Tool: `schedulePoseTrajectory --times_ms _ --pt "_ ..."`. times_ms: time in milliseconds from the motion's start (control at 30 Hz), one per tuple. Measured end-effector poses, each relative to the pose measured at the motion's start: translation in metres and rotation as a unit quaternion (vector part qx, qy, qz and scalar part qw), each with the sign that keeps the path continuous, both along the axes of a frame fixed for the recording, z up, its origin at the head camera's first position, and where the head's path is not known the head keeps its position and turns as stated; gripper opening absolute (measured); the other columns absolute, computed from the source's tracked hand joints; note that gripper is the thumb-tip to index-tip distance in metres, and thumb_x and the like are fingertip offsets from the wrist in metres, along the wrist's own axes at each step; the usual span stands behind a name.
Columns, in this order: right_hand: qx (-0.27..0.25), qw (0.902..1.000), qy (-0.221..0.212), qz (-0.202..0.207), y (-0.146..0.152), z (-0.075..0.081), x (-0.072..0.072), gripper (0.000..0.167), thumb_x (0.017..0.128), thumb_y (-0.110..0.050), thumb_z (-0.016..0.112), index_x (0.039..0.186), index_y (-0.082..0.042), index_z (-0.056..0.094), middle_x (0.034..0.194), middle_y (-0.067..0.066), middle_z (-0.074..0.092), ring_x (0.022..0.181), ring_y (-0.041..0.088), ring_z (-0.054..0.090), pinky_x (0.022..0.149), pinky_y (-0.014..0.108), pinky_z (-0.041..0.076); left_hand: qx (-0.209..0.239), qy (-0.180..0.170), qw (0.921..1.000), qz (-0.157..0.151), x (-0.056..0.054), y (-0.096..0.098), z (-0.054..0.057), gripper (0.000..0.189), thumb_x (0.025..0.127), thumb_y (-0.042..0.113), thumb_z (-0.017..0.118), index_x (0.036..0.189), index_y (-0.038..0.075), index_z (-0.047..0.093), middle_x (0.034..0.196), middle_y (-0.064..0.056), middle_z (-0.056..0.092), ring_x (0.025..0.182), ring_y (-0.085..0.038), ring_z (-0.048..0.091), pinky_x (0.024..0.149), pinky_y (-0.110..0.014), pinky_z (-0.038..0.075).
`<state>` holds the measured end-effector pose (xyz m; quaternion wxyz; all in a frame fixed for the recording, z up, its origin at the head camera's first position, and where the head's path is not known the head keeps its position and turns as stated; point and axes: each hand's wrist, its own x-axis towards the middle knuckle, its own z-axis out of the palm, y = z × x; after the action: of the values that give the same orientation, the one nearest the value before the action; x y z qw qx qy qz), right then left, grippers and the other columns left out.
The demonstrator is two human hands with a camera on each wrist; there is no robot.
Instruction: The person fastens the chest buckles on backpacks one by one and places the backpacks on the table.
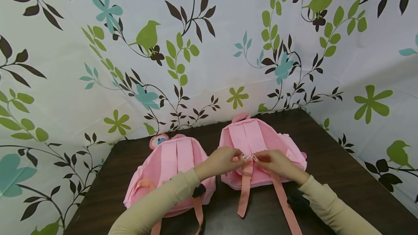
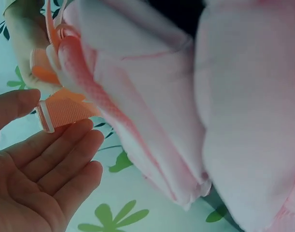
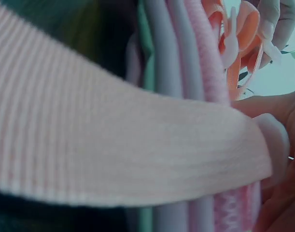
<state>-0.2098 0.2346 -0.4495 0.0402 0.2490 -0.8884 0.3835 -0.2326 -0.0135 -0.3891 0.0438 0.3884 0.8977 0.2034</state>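
On the right, a pink backpack (image 1: 271,135) lies with its paired shoulder straps facing up. My left hand (image 1: 223,160) pinches a white plastic buckle half (image 1: 245,157), from which an orange strap (image 1: 244,200) hangs down. Opposite it, my right hand (image 1: 277,163) pinches the other white buckle half (image 1: 254,158), fixed to a second orange strap (image 1: 285,204). The two halves are close together; whether they touch I cannot tell. In the left wrist view, thumb and fingers hold a white-edged end of orange webbing (image 2: 70,110). The right wrist view has a wide strap (image 3: 137,154) crossing in front.
Another pink backpack (image 1: 177,155) with a round face charm (image 1: 159,140) lies at left, partly behind my left forearm. Both bags are on a dark wooden table (image 1: 218,217). A patterned cloth (image 1: 212,64) with birds and leaves hangs behind the table.
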Motion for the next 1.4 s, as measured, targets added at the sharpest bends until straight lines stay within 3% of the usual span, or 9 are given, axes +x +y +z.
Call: schedulePoseTrajectory --times_ms 167,400,600,700,833,1167,1400 --pt "-0.022 0.9995 -0.001 -0.021 0.004 0.011 0.002 0.035 0.093 -0.019 0.074 0.126 -0.005 0.071 0.116 0.005 0.072 0.100 0.019 0.066 0.091 0.043 0.056 0.022 0.026 0.9994 -0.002 -0.003 -0.002 0.011 0.026 0.098 0.032 0.067 0.112 0.011 0.074 0.082 0.002 0.070 0.062 -0.006 0.055 0.053 -0.019 0.046" --pt "-0.057 0.9958 0.034 -0.063 0.008 0.034 0.001 0.041 0.092 -0.021 0.075 0.127 -0.001 0.069 0.120 0.012 0.071 0.104 0.027 0.069 0.088 0.043 0.056 0.074 0.057 0.9956 -0.002 -0.008 -0.006 0.027 0.027 0.100 0.029 0.065 0.119 0.010 0.072 0.107 -0.001 0.074 0.090 -0.011 0.067 0.080 -0.025 0.054" --pt "-0.072 0.9902 0.037 -0.114 0.011 0.052 -0.004 0.045 0.094 -0.032 0.074 0.128 -0.004 0.069 0.125 0.015 0.069 0.105 0.029 0.068 0.083 0.033 0.057 0.141 0.074 0.9873 0.008 -0.011 -0.009 0.036 0.026 0.100 0.025 0.065 0.119 0.009 0.071 0.103 -0.004 0.074 0.084 -0.016 0.065 0.073 -0.029 0.052" --pt "-0.077 0.9879 0.035 -0.130 0.011 0.059 -0.006 0.046 0.094 -0.035 0.073 0.129 -0.006 0.069 0.125 0.015 0.069 0.101 0.027 0.067 0.080 0.027 0.054 0.166 0.085 0.9821 0.023 -0.012 -0.010 0.039 0.027 0.101 0.026 0.065 0.121 0.009 0.071 0.107 -0.004 0.073 0.092 -0.017 0.066 0.080 -0.033 0.053" --pt "-0.086 0.9857 0.040 -0.140 0.011 0.065 -0.007 0.047 0.093 -0.035 0.074 0.129 -0.005 0.069 0.124 0.015 0.069 0.101 0.027 0.067 0.078 0.023 0.053 0.189 0.085 0.9774 0.041 -0.014 -0.012 0.040 0.032 0.099 0.025 0.067 0.127 0.010 0.069 0.117 -0.003 0.072 0.106 -0.019 0.067 0.092 -0.039 0.053" --pt "-0.094 0.9838 0.043 -0.146 0.010 0.069 -0.008 0.047 0.093 -0.036 0.074 0.127 -0.004 0.070 0.120 0.015 0.071 0.103 0.030 0.068 0.078 0.023 0.056 0.229 0.096 0.9681 0.033 -0.014 -0.012 0.039 0.038 0.096 0.021 0.070 0.131 0.005 0.067 0.114 -0.008 0.073 0.109 -0.021 0.068 0.095 -0.039 0.052" --pt "-0.092 0.9829 0.054 -0.150 0.009 0.068 -0.009 0.040 0.092 -0.036 0.076 0.120 -0.008 0.071 0.114 0.011 0.073 0.101 0.028 0.069 0.078 0.025 0.055 0.245 0.080 0.9654 0.041 -0.014 -0.010 0.037 0.038 0.097 0.027 0.070 0.130 0.009 0.068 0.120 -0.004 0.072 0.113 -0.017 0.066 0.097 -0.038 0.052"
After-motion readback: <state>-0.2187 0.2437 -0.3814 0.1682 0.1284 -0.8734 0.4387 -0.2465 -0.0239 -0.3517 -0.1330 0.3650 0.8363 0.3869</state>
